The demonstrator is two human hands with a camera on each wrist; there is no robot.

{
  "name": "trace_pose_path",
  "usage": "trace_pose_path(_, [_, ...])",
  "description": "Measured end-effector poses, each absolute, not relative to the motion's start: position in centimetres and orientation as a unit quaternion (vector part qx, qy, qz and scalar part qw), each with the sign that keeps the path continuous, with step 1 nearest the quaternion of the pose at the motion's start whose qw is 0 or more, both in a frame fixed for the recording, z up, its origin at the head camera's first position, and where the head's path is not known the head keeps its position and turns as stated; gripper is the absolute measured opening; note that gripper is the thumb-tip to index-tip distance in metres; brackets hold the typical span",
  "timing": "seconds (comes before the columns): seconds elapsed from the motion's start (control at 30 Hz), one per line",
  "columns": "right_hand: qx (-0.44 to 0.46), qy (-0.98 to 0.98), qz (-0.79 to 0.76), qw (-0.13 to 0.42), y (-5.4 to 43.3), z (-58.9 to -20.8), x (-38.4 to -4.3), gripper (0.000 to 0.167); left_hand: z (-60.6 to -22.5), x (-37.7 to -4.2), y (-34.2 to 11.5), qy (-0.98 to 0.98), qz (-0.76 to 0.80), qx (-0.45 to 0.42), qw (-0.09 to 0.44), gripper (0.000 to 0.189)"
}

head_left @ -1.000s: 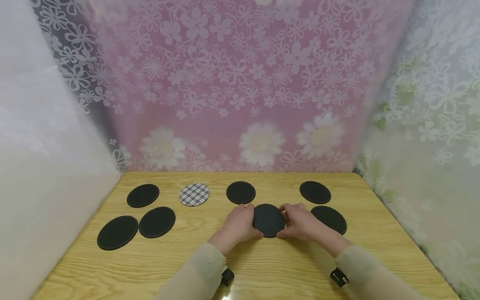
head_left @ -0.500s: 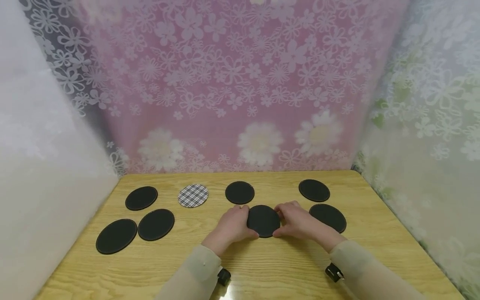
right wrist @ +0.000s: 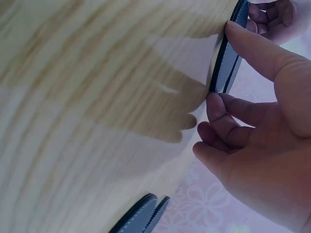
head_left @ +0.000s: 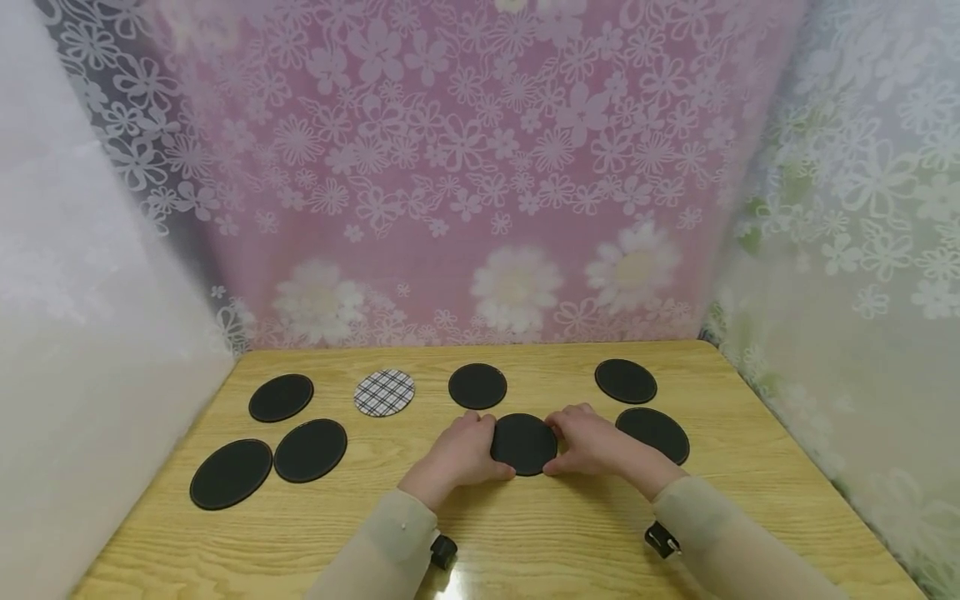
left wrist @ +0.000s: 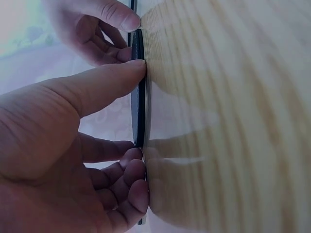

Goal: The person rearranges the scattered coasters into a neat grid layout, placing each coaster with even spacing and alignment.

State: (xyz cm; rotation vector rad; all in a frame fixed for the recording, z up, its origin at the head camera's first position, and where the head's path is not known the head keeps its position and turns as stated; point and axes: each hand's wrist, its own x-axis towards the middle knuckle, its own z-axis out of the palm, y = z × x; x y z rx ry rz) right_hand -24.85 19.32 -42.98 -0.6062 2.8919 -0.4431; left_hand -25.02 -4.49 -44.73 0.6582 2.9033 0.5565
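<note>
Left hand (head_left: 460, 452) and right hand (head_left: 591, 442) pinch black disc (head_left: 524, 445) between them; we judge positioning underway, even release probably needed next.

Soft, even light fills the head view; a small glare whitens the bench (head_left: 555, 550) near six o'clock. Both wrist views are dimmer and bluish, the left washed out toward ten o'clock.
</note>
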Motion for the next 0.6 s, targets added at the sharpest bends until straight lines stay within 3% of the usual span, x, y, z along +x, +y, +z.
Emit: trace_pose_path(0.6, [-0.218, 0.964, -0.128, 0.082, 19.23, -42.85, -24.91, 0.072, -44.77, -25.12, -5.15, 0.945, 0.223, 0.227, 0.078, 0.090])
